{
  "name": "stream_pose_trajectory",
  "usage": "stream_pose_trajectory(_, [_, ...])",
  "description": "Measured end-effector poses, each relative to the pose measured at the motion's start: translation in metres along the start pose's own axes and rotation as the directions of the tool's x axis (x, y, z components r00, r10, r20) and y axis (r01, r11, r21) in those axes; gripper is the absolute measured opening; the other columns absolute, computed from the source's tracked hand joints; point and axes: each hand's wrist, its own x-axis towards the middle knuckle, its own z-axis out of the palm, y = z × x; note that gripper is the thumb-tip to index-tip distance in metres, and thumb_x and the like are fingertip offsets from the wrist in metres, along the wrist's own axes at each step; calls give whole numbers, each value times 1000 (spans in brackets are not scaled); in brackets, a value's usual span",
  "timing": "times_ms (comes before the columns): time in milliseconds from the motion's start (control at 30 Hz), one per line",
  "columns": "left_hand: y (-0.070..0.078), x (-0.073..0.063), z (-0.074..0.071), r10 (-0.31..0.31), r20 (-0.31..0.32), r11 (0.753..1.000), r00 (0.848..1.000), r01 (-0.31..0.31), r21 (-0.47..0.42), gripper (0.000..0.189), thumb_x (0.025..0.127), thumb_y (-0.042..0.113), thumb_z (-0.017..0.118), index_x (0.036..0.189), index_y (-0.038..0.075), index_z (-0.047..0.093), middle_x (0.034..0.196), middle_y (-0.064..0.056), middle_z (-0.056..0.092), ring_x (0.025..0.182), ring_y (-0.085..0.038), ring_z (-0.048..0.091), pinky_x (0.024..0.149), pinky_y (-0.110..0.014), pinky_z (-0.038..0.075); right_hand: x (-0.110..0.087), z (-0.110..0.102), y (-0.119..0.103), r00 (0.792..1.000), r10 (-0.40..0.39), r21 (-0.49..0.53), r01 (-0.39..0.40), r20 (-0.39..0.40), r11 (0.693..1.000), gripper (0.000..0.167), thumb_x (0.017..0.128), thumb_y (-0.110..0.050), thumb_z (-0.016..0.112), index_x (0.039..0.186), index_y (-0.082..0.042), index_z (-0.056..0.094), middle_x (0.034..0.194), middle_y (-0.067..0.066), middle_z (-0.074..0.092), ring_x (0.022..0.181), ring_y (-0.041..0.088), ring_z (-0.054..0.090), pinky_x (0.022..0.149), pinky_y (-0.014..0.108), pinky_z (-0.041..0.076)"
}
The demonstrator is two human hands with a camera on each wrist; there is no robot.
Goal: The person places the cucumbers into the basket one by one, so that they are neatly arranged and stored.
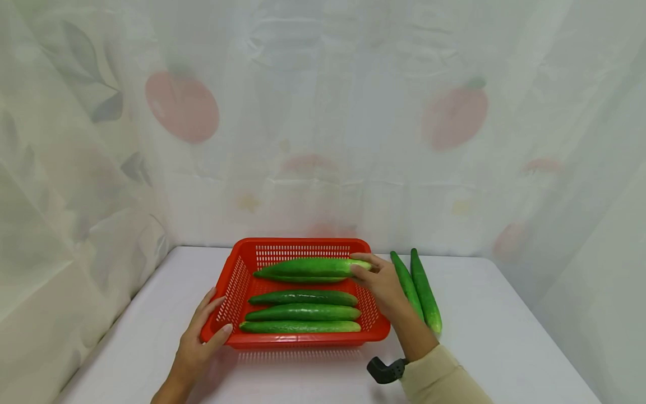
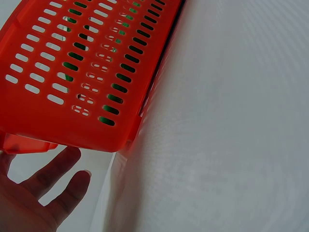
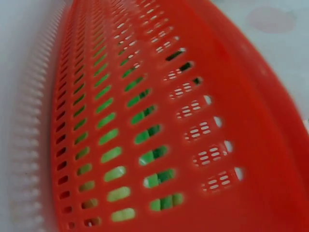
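My right hand (image 1: 378, 280) pinches the pale end of a green cucumber (image 1: 303, 266) over the back of the red plastic basket (image 1: 298, 338). That cucumber lies lengthwise across the basket and overlaps another cucumber (image 1: 303, 279) under it. Three more, the front one a cucumber (image 1: 300, 326), lie side by side nearer the front wall. My left hand (image 1: 194, 339) rests at the basket's front left corner, fingers spread and fairly straight along the rim. In the left wrist view its fingertips are right at the rim (image 2: 63, 140). The right wrist view shows only the slotted wall (image 3: 260, 121), hiding the right hand.
To the right of the basket, two cucumbers, one slimmer cucumber (image 1: 406, 283) and a longer cucumber (image 1: 426, 292), lie on the white table (image 1: 484, 336). A printed curtain (image 1: 323, 134) hangs behind and along both sides. A black device (image 1: 386, 370) is at my right wrist.
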Motion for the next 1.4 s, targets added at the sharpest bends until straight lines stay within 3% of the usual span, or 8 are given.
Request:
stream_pose_trajectory(233, [-2, 1, 0, -18, 9, 1000, 1000, 18, 8, 52, 94, 13, 62, 143, 13, 44, 157, 4, 20, 131, -4, 29, 88, -12, 39, 6, 7, 10, 1000, 24, -70, -23, 17, 997, 36, 90, -7, 68, 123, 5, 61, 112, 19, 58, 95, 28, 63, 86, 47, 49])
stream_pose_trajectory(667, [-5, 0, 0, -31, 2, 999, 1000, 31, 23, 53, 94, 14, 63, 143, 14, 45, 156, 6, 21, 131, -3, 30, 89, -12, 38, 12, 15, 18, 996, 82, -86, -77, 47, 993, 36, 91, -4, 66, 124, 6, 59, 105, 19, 58, 90, 29, 66, 81, 45, 52])
stream_pose_trajectory(933, [-3, 1, 0, -9, 1, 1000, 1000, 9, 25, 52, 94, 14, 63, 143, 15, 45, 156, 4, 21, 131, -5, 30, 89, -11, 38, 14, 16, 17, 993, 112, -91, -113, -22, 989, 39, 91, -3, 64, 130, 3, 57, 115, 20, 55, 91, 30, 66, 79, 42, 53])
stream_pose_trajectory(1133, [-1, 1, 0, 5, -11, 999, 1000, -5, 44, 52, 93, 13, 63, 143, 15, 46, 156, 4, 22, 128, -2, 32, 87, -10, 38, 13, 15, 15, 993, 114, -101, -116, -25, 988, 41, 92, -1, 62, 133, 1, 55, 125, 21, 52, 99, 38, 64, 87, 48, 48])
stream_pose_trajectory(1400, [-1, 0, 0, -8, -5, 999, 1000, 8, 39, 53, 94, 14, 63, 143, 16, 45, 156, 4, 21, 129, -3, 31, 87, -11, 39, 14, 15, 15, 997, 61, -33, -63, -39, 997, 43, 91, 3, 60, 133, 3, 53, 136, 25, 42, 107, 37, 59, 90, 49, 46])
